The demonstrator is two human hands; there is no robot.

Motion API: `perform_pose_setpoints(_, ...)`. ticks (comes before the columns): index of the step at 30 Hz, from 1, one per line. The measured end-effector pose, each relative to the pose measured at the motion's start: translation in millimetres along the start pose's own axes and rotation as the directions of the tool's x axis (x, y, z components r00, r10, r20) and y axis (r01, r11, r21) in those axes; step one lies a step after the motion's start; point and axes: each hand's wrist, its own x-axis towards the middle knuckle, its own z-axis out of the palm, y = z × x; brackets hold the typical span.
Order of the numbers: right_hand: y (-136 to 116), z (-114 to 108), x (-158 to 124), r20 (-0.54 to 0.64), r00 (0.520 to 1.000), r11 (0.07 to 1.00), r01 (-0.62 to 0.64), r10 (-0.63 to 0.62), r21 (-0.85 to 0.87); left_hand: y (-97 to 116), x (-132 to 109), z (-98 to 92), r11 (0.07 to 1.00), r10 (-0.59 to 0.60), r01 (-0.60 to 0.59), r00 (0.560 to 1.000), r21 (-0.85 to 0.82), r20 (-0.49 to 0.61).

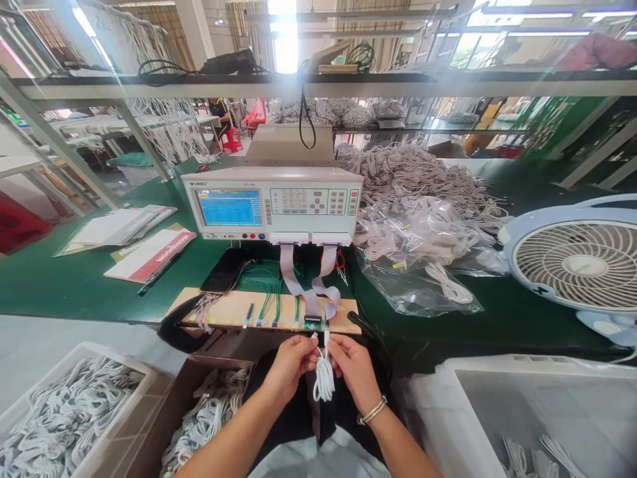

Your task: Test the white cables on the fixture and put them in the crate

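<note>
Our left hand point(290, 364) and right hand point(354, 366) meet at the near edge of the tabletop point(64, 279), each pinching one end of a short white coiled cable point(324, 378), whose bundled loops hang down between the two wrists. The fingers of both hands are closed on the cable's plug ends, held just below a pale wooden fixture board point(233, 309) fitted with small connectors and green wires. A beaded bracelet point(372, 411) circles our right wrist. Two grey ribbon cables point(311, 282) rise from the board to a cream-coloured test instrument with a blue screen and keypad point(273, 202), which stands squarely behind it on the green surface. To the right of the instrument lie clear plastic bags of white cables point(418, 245), with a large loose heap of grey-white cables point(423, 176) behind them, and a pale blue and white desk fan point(580, 259) lies face-up at the far right. To the left rest a red and white booklet point(152, 253) and stacked papers point(119, 226). Below the tabletop, a white plastic bin of bundled white cables point(60, 411) sits at lower left, a brown box of similar bundles point(206, 415) beside it, and another white bin point(537, 411) at lower right.
</note>
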Motion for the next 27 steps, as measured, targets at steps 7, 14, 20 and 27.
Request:
perform_pose_setpoints(7,-6.2,-11.5,-23.1,0.041,0.999,1.000,0.021,-0.021,-0.010,-10.2,1.0,4.8,0.977,0.126,-0.134,0.990,-0.163,-0.059)
perform_pose_setpoints(14,-1.7,-6.8,-24.6,-0.063,0.997,0.983,-0.033,0.045,0.179,-14.0,5.3,2.9,0.964,0.167,-0.174,0.985,-0.202,-0.051)
perform_pose_setpoints(20,2.2,3.5,-15.5,-0.089,0.988,0.948,-0.095,0.127,0.304,-12.0,6.6,0.7,0.966,0.224,-0.225,0.974,-0.129,-0.021)
perform_pose_setpoints(27,-1.1,1.4,0.0,-0.022,0.983,0.983,-0.181,0.180,-0.038,5.8,10.2,8.3,0.985,0.096,-0.081,0.990,-0.152,0.099)
